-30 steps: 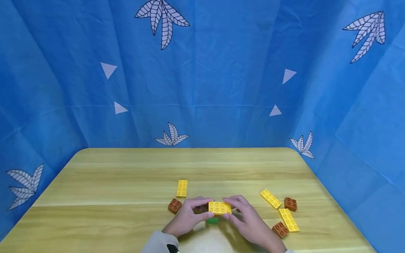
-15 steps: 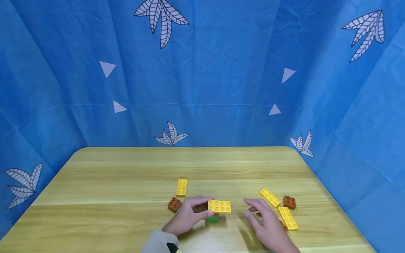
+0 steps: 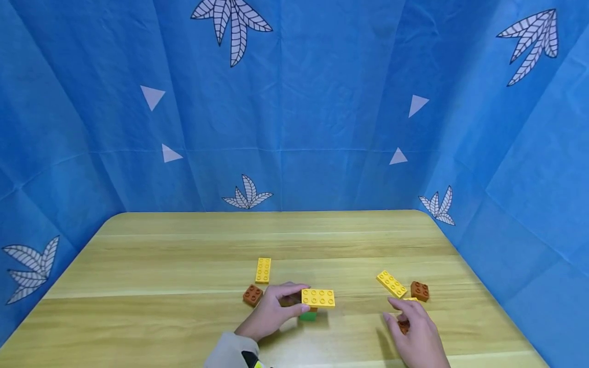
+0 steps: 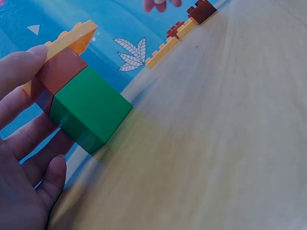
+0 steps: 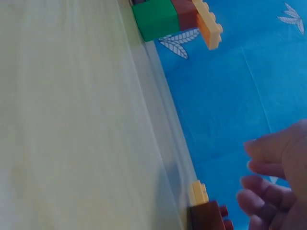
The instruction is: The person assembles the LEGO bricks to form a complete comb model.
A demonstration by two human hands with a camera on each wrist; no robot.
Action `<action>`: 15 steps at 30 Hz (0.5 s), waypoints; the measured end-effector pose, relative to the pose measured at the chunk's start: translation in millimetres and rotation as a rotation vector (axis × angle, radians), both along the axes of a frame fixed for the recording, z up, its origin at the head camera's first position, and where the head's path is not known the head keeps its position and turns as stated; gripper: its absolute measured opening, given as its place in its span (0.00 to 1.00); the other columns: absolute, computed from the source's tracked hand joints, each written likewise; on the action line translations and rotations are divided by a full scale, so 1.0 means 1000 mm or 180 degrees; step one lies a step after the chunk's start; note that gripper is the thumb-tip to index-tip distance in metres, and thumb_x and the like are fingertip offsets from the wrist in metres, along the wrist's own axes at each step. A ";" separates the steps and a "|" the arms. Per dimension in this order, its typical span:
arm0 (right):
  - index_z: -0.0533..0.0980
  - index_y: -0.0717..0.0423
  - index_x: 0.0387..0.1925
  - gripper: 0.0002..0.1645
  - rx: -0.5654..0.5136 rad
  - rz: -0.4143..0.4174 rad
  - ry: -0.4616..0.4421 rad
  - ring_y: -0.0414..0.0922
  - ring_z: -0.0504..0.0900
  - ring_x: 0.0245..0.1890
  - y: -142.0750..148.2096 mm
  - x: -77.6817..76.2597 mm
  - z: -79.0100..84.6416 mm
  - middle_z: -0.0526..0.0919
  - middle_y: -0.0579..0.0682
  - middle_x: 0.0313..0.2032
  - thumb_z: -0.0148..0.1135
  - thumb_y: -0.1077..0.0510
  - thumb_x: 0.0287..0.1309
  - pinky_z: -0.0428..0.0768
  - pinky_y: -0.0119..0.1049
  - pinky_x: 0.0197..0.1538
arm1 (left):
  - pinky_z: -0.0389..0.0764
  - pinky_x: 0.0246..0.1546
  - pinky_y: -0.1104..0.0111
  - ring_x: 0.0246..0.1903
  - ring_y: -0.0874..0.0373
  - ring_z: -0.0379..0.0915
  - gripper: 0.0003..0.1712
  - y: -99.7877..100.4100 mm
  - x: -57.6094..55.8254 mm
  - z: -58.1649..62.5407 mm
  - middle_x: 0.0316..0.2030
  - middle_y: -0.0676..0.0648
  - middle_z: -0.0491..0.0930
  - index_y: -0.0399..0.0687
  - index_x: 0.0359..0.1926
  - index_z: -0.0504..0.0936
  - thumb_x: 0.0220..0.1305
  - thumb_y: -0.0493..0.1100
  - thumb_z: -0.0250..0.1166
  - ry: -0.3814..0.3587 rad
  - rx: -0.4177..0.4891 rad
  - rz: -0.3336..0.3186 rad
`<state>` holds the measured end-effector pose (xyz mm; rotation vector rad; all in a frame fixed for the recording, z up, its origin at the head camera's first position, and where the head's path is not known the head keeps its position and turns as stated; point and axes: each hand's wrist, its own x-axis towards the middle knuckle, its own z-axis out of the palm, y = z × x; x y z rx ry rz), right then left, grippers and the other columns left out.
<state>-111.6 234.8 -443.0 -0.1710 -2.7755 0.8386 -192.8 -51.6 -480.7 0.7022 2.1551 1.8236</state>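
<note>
Backdrop: blue cloth [image 3: 331, 102], creased, printed with white leaf shapes [image 3: 248, 192].
Desk [image 3: 161, 317]: pale wood grain, faint sheen, rounded far corners.
Stack [image 4: 76, 86]: near my head view's lower centre, apparently standing on the desk; green block [image 4: 93, 112] lowest, brown block [image 4: 63, 71] above, top yellow plate [image 3: 318, 298] overhanging to the right.
Left hand [image 3: 273, 312]: thumb and fingers pinch the top yellow plate by its left end.
Right hand [image 3: 420, 332]: thumb and fingers parted over near brown brick [image 3: 404, 326]; I see nothing held, and my right wrist view shows them apart.
Handling: I judge every piece light, stiff, hard to break, slightly slick; studs should help grip.
Hold: I would take the brick by opposite flat sides, and steady the stack low, since the overhang may lever the plate loose.
Materials: moulded plastic, I judge; smooth walls, round hollow-topped studs, crisp edges.
Loose pieces: right yellow plate [image 3: 391, 284] beside far brown brick [image 3: 420, 291]; left yellow plate [image 3: 263, 270] near left brown brick [image 3: 252, 295].
</note>
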 end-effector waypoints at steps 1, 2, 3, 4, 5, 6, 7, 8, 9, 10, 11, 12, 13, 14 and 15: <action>0.78 0.61 0.52 0.22 0.0006 -0.0067 -0.0050 0.40 0.74 0.32 0.002 0.002 0.000 0.78 0.51 0.39 0.64 0.58 0.55 0.75 0.32 0.32 | 0.80 0.42 0.72 0.43 0.55 0.77 0.28 0.000 0.000 0.000 0.47 0.48 0.80 0.45 0.58 0.77 0.57 0.50 0.68 -0.0001 -0.0006 -0.0002; 0.78 0.61 0.52 0.22 0.0016 -0.0132 -0.0105 0.41 0.75 0.31 0.004 0.003 -0.001 0.77 0.51 0.38 0.64 0.57 0.55 0.74 0.32 0.31 | 0.80 0.42 0.72 0.43 0.55 0.77 0.28 0.000 0.001 0.000 0.47 0.48 0.80 0.45 0.58 0.77 0.57 0.50 0.68 0.0003 -0.0013 0.0000; 0.77 0.61 0.52 0.23 0.0013 -0.0191 -0.0166 0.41 0.76 0.31 0.006 0.005 -0.001 0.77 0.52 0.38 0.65 0.56 0.55 0.74 0.32 0.31 | 0.80 0.42 0.72 0.43 0.55 0.77 0.28 0.001 0.001 0.001 0.47 0.49 0.80 0.45 0.58 0.77 0.57 0.50 0.68 -0.0002 -0.0021 0.0002; 0.77 0.62 0.53 0.24 -0.0001 -0.0242 -0.0248 0.42 0.75 0.30 0.008 0.006 -0.001 0.77 0.52 0.38 0.64 0.55 0.55 0.73 0.32 0.30 | 0.80 0.42 0.72 0.44 0.55 0.77 0.28 0.001 0.001 0.001 0.47 0.49 0.80 0.45 0.58 0.77 0.57 0.50 0.68 -0.0006 -0.0034 0.0010; 0.76 0.62 0.53 0.25 -0.0006 -0.0287 -0.0324 0.42 0.75 0.30 0.010 0.007 -0.002 0.77 0.53 0.38 0.65 0.54 0.55 0.72 0.32 0.29 | 0.80 0.42 0.72 0.44 0.56 0.77 0.28 0.001 0.001 0.001 0.47 0.50 0.80 0.45 0.58 0.77 0.57 0.51 0.68 -0.0013 -0.0052 0.0019; 0.76 0.62 0.54 0.26 -0.0005 -0.0318 -0.0404 0.42 0.75 0.30 0.012 0.008 -0.002 0.77 0.54 0.38 0.64 0.53 0.55 0.72 0.32 0.29 | 0.80 0.41 0.72 0.43 0.56 0.77 0.28 0.001 0.001 0.002 0.47 0.51 0.80 0.46 0.58 0.77 0.57 0.51 0.68 -0.0018 -0.0069 0.0026; 0.76 0.62 0.54 0.27 -0.0009 -0.0332 -0.0463 0.43 0.75 0.30 0.015 0.009 -0.003 0.76 0.55 0.39 0.65 0.52 0.54 0.71 0.33 0.29 | 0.80 0.41 0.72 0.43 0.56 0.77 0.28 0.001 0.002 0.002 0.47 0.52 0.80 0.45 0.58 0.77 0.57 0.51 0.68 -0.0017 -0.0070 0.0024; 0.76 0.63 0.54 0.28 -0.0012 -0.0349 -0.0532 0.43 0.74 0.30 0.017 0.010 -0.004 0.76 0.55 0.39 0.65 0.52 0.54 0.70 0.33 0.28 | 0.80 0.41 0.72 0.43 0.57 0.77 0.28 0.001 0.002 0.002 0.47 0.52 0.80 0.46 0.58 0.77 0.57 0.51 0.68 -0.0022 -0.0086 0.0029; 0.75 0.63 0.54 0.29 -0.0019 -0.0356 -0.0596 0.43 0.73 0.29 0.018 0.011 -0.004 0.76 0.56 0.39 0.65 0.51 0.54 0.69 0.33 0.28 | 0.80 0.41 0.72 0.43 0.57 0.77 0.28 0.001 0.002 0.002 0.47 0.52 0.80 0.46 0.58 0.77 0.57 0.51 0.68 -0.0032 -0.0091 0.0030; 0.75 0.63 0.55 0.29 -0.0016 -0.0355 -0.0652 0.43 0.71 0.28 0.020 0.011 -0.005 0.76 0.56 0.38 0.65 0.51 0.54 0.67 0.33 0.27 | 0.80 0.41 0.72 0.43 0.57 0.77 0.28 0.001 0.002 0.003 0.47 0.52 0.80 0.46 0.58 0.77 0.57 0.50 0.68 -0.0035 -0.0087 0.0025; 0.75 0.64 0.55 0.30 -0.0013 -0.0353 -0.0678 0.43 0.71 0.28 0.021 0.012 -0.006 0.76 0.56 0.38 0.65 0.51 0.54 0.67 0.33 0.27 | 0.80 0.41 0.72 0.43 0.57 0.77 0.28 0.000 0.002 0.003 0.47 0.52 0.80 0.46 0.58 0.77 0.57 0.50 0.68 -0.0039 -0.0081 0.0021; 0.75 0.65 0.55 0.30 -0.0007 -0.0349 -0.0698 0.43 0.70 0.28 0.022 0.012 -0.007 0.75 0.56 0.37 0.65 0.51 0.54 0.66 0.33 0.26 | 0.80 0.41 0.72 0.43 0.57 0.77 0.28 0.000 0.002 0.003 0.47 0.51 0.80 0.45 0.58 0.77 0.57 0.50 0.68 -0.0031 -0.0074 0.0017; 0.74 0.65 0.55 0.30 -0.0004 -0.0349 -0.0706 0.43 0.68 0.27 0.023 0.012 -0.007 0.75 0.56 0.36 0.65 0.51 0.54 0.65 0.33 0.26 | 0.80 0.41 0.72 0.43 0.57 0.77 0.28 0.000 0.003 0.003 0.47 0.51 0.80 0.45 0.58 0.77 0.57 0.49 0.68 -0.0028 -0.0069 0.0017; 0.74 0.65 0.55 0.30 0.0004 -0.0355 -0.0701 0.43 0.68 0.27 0.024 0.013 -0.008 0.75 0.55 0.36 0.65 0.52 0.54 0.64 0.33 0.26 | 0.80 0.41 0.73 0.42 0.57 0.77 0.28 0.000 0.003 0.004 0.47 0.51 0.80 0.46 0.58 0.77 0.57 0.50 0.68 -0.0033 -0.0080 0.0030; 0.74 0.66 0.55 0.31 0.0017 -0.0348 -0.0686 0.43 0.67 0.27 0.025 0.014 -0.009 0.74 0.55 0.36 0.65 0.52 0.53 0.64 0.33 0.26 | 0.80 0.40 0.73 0.42 0.57 0.77 0.28 0.000 0.003 0.004 0.47 0.50 0.80 0.46 0.57 0.77 0.57 0.49 0.68 -0.0027 -0.0080 0.0036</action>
